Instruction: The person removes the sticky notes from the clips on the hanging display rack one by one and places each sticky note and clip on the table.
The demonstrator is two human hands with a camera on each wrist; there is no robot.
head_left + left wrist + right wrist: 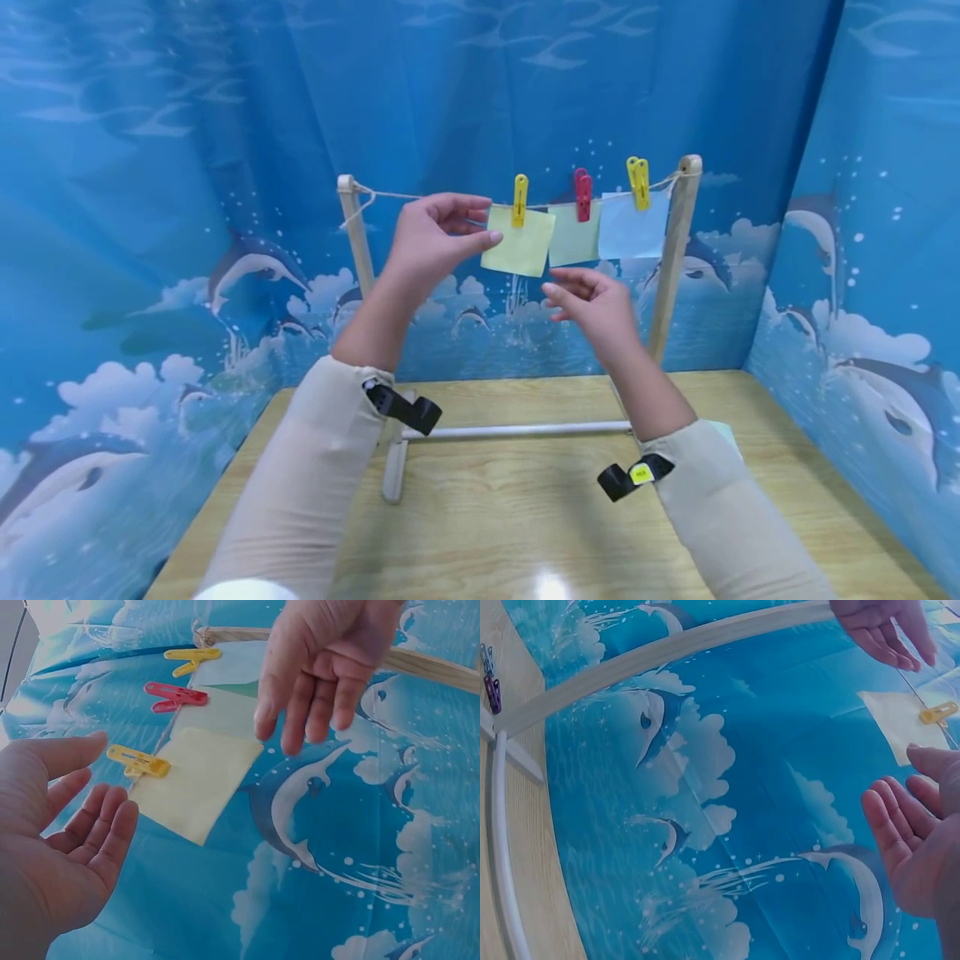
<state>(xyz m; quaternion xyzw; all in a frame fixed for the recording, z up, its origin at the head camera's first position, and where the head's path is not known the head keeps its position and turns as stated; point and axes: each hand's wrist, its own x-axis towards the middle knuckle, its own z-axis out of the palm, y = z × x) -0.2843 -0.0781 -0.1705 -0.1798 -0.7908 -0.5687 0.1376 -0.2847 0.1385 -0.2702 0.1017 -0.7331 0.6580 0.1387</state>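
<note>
A yellow paper square point(522, 250) hangs from a string, held by a yellow clothespin point(520, 202). My left hand point(442, 233) is raised at the paper's left edge, thumb and fingers spread apart; the left wrist view shows nothing between them. Below the paper's lower right corner is my right hand point(592, 304), fingers relaxed and holding nothing. Further right along the string hang a pale green paper point(572, 242) under a red clothespin point(583, 196) and a light blue paper point(633, 233) under another yellow clothespin point(639, 183).
The string runs between a left wooden post point(357, 229) and a right wooden post point(675, 258), joined low down by a white bar point(517, 430). In the right wrist view, a dark purple clothespin point(492, 694) lies on the wooden table point(487, 517). A blue dolphin curtain point(465, 100) surrounds it.
</note>
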